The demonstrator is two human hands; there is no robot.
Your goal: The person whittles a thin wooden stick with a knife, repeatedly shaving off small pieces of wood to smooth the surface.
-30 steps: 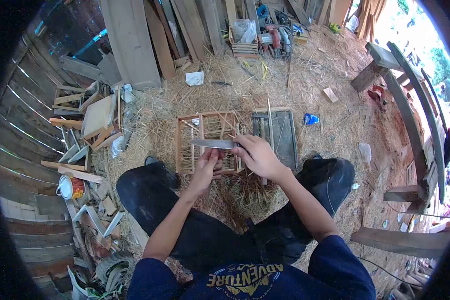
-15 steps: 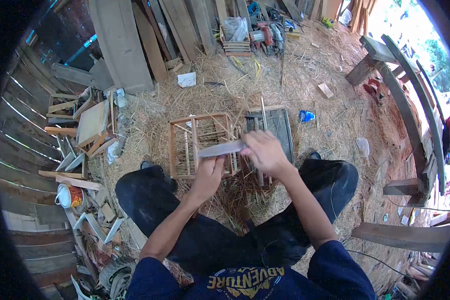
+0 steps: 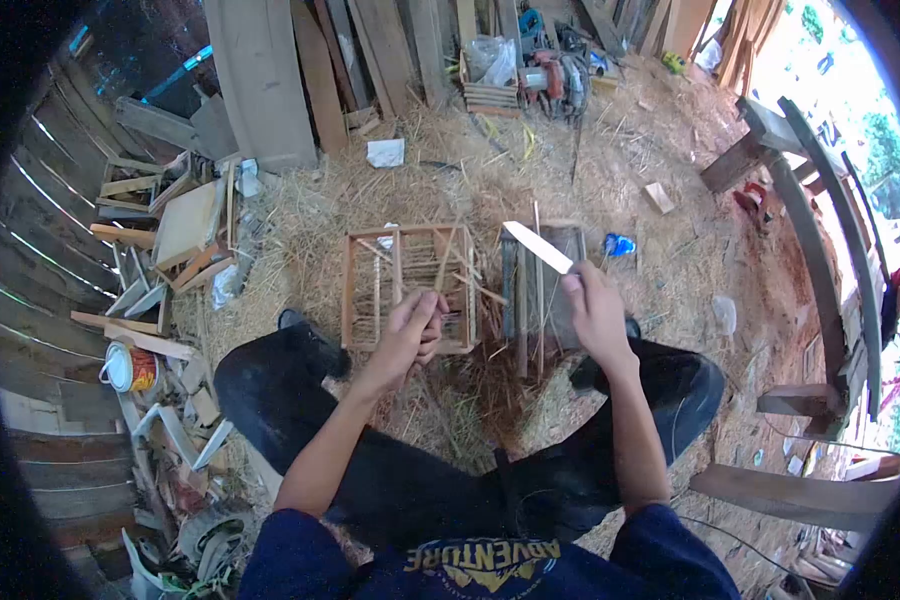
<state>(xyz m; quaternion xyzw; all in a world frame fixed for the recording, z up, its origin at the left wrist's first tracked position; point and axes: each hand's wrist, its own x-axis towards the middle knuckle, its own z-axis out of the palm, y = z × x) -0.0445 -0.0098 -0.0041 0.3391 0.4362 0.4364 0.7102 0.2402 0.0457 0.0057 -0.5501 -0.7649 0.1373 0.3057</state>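
Observation:
My right hand (image 3: pixel 598 305) is closed around the handle of a knife (image 3: pixel 538 247), its long pale blade pointing up and left over a dark flat panel (image 3: pixel 570 290). Above the near part of a wooden frame crate (image 3: pixel 348 300), my left hand (image 3: pixel 417 325) is closed, fingers curled in. A thin wooden strip (image 3: pixel 447 258) appears to stick up from its fingertips; most of its grip is hidden. Loose strips lie across the crate's right side. Long narrow sticks (image 3: pixel 539 330) rest along the panel's left part. The two hands are apart.
Straw and shavings cover the ground. Boards (image 3: pixel 255 90) lean at the back beside a slatted box (image 3: pixel 490 97) and a circular saw (image 3: pixel 550 80). Wood scraps and a paint bucket (image 3: pixel 130 367) stand left; a curved wooden frame (image 3: pixel 820 230) stands right. A blue wrapper (image 3: pixel 618 244) lies beyond the panel.
My hands have separated. My right hand has swung the knife rightward, away from my left hand, its blade now pointing up-left. My left hand has stayed near the crate, its fingers now curled in.

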